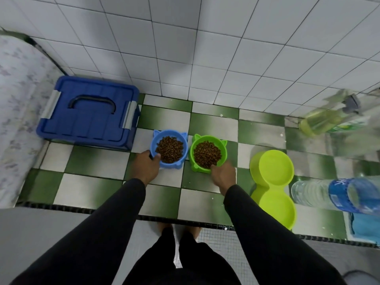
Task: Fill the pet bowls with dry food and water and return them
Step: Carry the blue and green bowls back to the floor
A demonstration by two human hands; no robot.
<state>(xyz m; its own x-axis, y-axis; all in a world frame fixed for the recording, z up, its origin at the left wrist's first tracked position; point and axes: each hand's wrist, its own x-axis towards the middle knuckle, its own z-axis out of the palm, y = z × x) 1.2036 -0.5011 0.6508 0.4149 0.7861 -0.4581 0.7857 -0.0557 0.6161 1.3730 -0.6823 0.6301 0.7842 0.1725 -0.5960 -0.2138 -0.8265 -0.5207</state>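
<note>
A blue cat-eared bowl (156, 140) full of brown dry food stands on the green and white checked floor. My left hand (146, 166) grips its near left rim, thumb inside the edge. Beside it on the right stands a green cat-eared bowl (223, 155), also full of dry food. My right hand (223, 175) holds its near rim. A lime double bowl (273, 182) lies further right; whether it holds water cannot be told. A clear water bottle with a blue label (320, 192) lies at the far right.
A blue lidded storage box (88, 112) with a black handle stands at the left against the white tiled wall. A bottle of yellow liquid (322, 120) lies at the back right. A patterned cloth (18, 103) covers the far left. A dark step edge (185, 220) crosses in front of my feet.
</note>
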